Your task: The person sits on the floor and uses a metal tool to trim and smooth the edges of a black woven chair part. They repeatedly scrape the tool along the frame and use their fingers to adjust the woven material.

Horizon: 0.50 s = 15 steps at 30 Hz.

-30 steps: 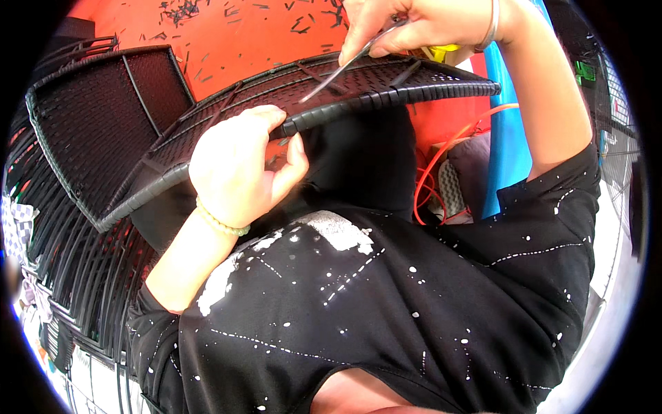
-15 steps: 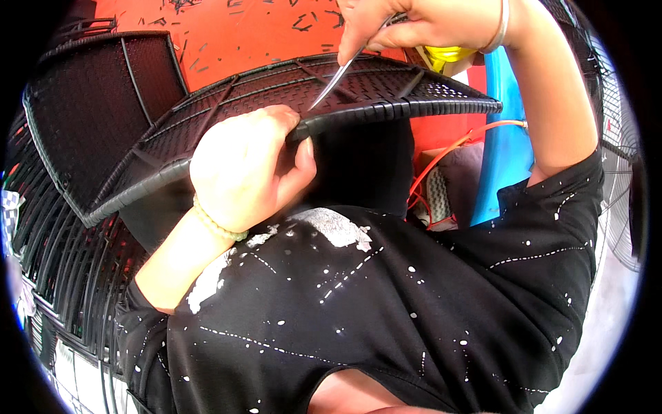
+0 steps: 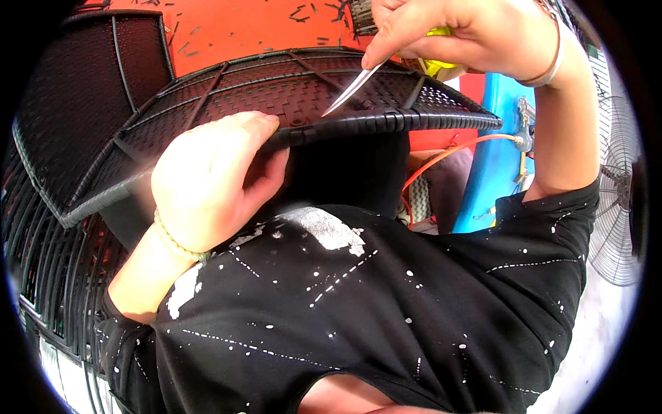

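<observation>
A black woven wicker panel point(image 3: 276, 96) with crossing ribs and a wrapped rim lies across the view, in front of my body. My left hand point(image 3: 214, 172) is closed over its near rim, with the fingers on top and the thumb below. My right hand point(image 3: 448, 38) is above the far right part of the panel, closed round a slim, pointed silver metal tool point(image 3: 355, 88). The tool slants down to the left, its tip at the weave just behind the rim, right of my left hand. My right fingers hide its upper end, so its exact kind is unclear.
Another black woven section point(image 3: 76, 83) stands at the left, above stacked black rods point(image 3: 48, 255). Dark scraps lie on the red floor point(image 3: 255, 27). At the right are a blue tank-like object point(image 3: 479, 200), an orange hose point(image 3: 448, 155) and a fan point(image 3: 617, 200).
My left hand has slid left along the rim. My right hand has moved right and slightly down, with the tool lying at a flatter slant. The view has shifted a little.
</observation>
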Motion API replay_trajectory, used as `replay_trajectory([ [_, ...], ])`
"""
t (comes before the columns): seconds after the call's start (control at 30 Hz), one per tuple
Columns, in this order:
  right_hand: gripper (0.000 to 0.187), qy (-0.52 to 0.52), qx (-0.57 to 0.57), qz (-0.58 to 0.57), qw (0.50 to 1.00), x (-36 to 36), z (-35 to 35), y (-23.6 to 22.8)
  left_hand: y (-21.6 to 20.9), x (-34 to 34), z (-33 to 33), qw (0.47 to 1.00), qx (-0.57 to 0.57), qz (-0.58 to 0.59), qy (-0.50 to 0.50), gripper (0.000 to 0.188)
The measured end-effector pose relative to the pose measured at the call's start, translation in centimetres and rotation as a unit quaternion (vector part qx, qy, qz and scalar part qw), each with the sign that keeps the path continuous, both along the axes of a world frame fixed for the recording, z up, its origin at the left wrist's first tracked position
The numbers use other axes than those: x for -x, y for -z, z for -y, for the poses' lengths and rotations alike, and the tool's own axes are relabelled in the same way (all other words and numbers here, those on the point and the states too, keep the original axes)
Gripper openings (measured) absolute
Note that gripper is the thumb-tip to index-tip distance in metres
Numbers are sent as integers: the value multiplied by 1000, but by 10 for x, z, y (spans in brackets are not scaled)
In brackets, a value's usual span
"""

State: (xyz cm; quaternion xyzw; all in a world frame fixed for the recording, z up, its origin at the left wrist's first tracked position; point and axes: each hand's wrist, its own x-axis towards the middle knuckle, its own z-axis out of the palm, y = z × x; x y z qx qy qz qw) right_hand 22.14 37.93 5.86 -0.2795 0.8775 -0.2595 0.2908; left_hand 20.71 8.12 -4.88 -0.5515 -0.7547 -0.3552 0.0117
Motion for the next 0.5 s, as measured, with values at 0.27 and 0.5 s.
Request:
replay_trajectory([
  [0.27,33,-183,143,-20,972,19,-51,39,-3,-2,2,1000,4,-10,-17,35],
  [0.5,25,3,-26,123,992,16,-13,-10,-4,3,0,1000,-7,-7,-5,33],
])
